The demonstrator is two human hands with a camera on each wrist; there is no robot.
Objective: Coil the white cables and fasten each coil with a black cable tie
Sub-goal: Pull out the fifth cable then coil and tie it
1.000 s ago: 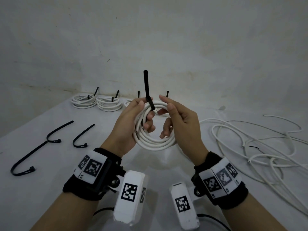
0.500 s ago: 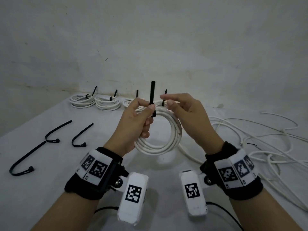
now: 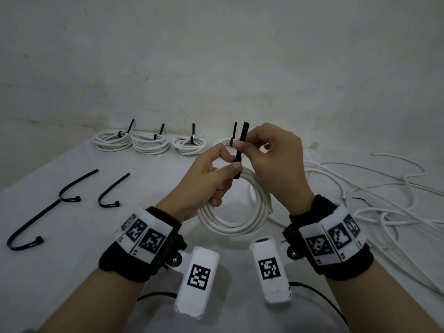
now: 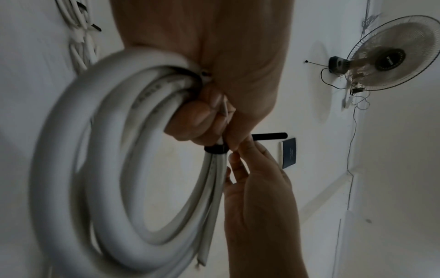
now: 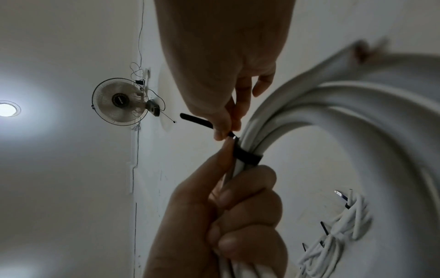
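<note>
A white cable coil point(image 3: 236, 216) hangs from my left hand point(image 3: 223, 180), which grips its top strands with the thumb pressed beside the tie's head. A black cable tie point(image 3: 241, 145) is looped round those strands, and its tail stands straight up. My right hand point(image 3: 249, 146) pinches that tail between thumb and forefinger just above the coil. In the left wrist view the tie's band point(image 4: 215, 149) circles the bundle below my left fingers point(image 4: 197, 120). The right wrist view shows the same band point(image 5: 247, 157) tight on the coil point(image 5: 357, 105).
Several tied coils point(image 3: 150, 145) line the back of the table against the wall. Three loose black ties point(image 3: 113, 191) lie at the left. A tangle of loose white cables point(image 3: 372, 200) spreads over the right side. A wall fan point(image 5: 119, 101) hangs high up.
My right hand has left the coil's rim and taken hold of the tie's tail. The coil now hangs lower from my left hand, and both hands have shifted slightly right.
</note>
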